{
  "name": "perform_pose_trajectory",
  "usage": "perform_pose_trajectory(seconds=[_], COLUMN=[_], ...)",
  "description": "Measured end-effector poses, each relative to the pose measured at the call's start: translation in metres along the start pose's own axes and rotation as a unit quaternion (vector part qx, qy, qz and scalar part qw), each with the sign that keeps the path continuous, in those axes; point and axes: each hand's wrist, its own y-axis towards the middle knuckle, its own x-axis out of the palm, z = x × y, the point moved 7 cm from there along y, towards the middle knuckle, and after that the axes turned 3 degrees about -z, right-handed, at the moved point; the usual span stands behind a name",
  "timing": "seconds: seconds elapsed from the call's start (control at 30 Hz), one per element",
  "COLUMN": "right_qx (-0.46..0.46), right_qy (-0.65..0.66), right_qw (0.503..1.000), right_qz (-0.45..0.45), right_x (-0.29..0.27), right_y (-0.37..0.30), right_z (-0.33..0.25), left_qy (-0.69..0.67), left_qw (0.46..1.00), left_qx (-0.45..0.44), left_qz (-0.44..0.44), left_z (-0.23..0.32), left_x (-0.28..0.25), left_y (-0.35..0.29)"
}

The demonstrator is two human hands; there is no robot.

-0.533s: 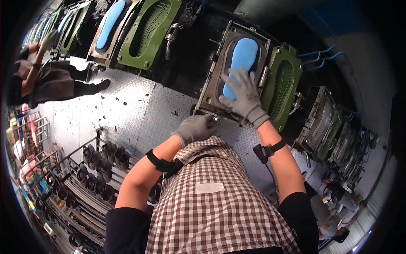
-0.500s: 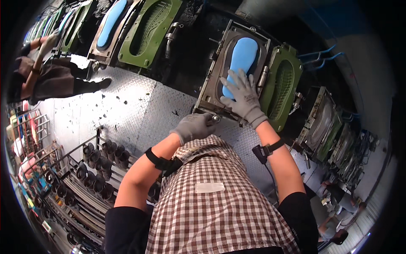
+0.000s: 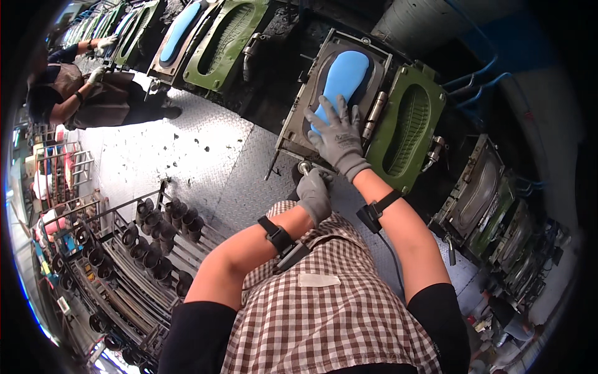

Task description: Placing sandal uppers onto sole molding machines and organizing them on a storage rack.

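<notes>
Resting the spread right hand (image 3: pixel 340 142) on blue insole (image 3: pixel 344 78) atop metal mold (image 3: pixel 298 132). Gripping round-ended metal handle (image 3: pixel 304 167) in curled left hand (image 3: pixel 316 192).

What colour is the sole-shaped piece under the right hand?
The piece is light blue, clearest in the head view.

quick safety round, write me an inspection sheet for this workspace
Surface: silvery textured metal floor
Job's things: blue sole-shaped piece on brown metal mould; green metal mould with sole-shaped hollow alongside
Clutter: dark scraps on the floor
Hands: grey-gloved right hand spread over the piece's near end; grey-gloved left hand at round silvery metal knob, grip unclear
Cables: thin black cable from black right-forearm strap
Surroundings: aproned co-worker at far left; black metal rack with dark cup-shaped items
</notes>
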Motion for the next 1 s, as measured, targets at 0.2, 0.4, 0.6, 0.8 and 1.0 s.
perform_pose_trajectory(seconds=[0.2, 0.4, 0.6, 0.8, 1.0], right_qx=[-0.012, 0.011, 0.191, 0.175, 0.094], right_qy=[0.053, 0.111, -0.015, 0.008, 0.1], right_qw=[0.998, 0.924, 0.958, 0.969, 0.975], right_qz=[0.024, 0.366, 0.215, 0.175, 0.177], right_x=[-0.009, -0.117, -0.042, -0.051, -0.059], right_y=[0.005, 0.07, 0.124, 0.156, 0.152], right_z=[-0.012, 0.034, 0.107, 0.077, 0.107], left_qy=[-0.127, 0.208, 0.204, 0.254, 0.351], left_qw=[0.965, 0.883, 0.921, 0.904, 0.814], left_qx=[-0.043, 0.42, 0.311, 0.322, 0.458], left_qz=[-0.225, 0.004, -0.12, -0.121, -0.067], left_z=[0.011, 0.166, 0.252, 0.29, 0.277], left_x=[-0.004, -0.034, 0.056, 0.08, 0.002], left_y=[0.005, -0.054, 0.053, 0.123, 0.034])
